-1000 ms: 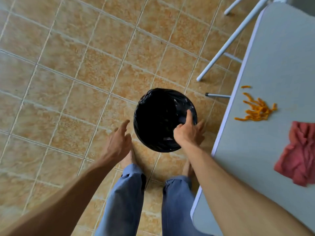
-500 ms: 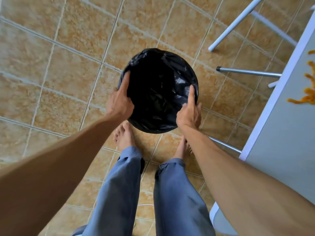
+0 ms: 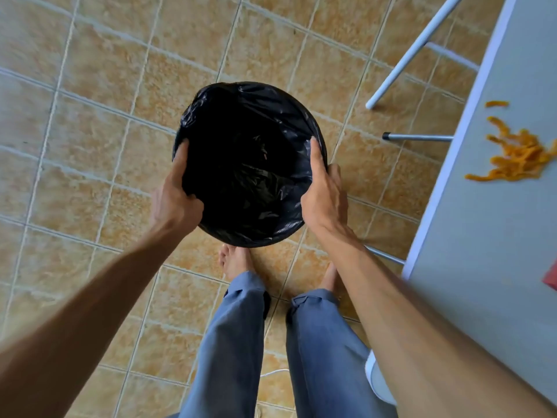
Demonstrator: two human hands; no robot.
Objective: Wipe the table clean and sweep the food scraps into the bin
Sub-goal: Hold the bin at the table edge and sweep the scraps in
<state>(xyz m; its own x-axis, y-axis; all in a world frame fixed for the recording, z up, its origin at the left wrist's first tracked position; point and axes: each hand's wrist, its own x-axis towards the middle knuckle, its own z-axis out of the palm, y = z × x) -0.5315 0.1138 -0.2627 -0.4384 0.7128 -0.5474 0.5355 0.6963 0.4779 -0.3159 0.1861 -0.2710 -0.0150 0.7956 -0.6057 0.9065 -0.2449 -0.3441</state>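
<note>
Bare forearms and bare feet (image 3: 233, 260), blue-grey trousers (image 3: 229, 342) with loose hems at the ankles

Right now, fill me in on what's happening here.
A person stands barefoot on a tiled floor, holding a bin lined with a black bag by its rim: left hand on one side, right hand on the other, thumbs hooked inside. Beside them, orange food scraps lie in a pile on the grey table, not yet swept off. A red cloth peeks in at the table's right edge, untouched.
</note>
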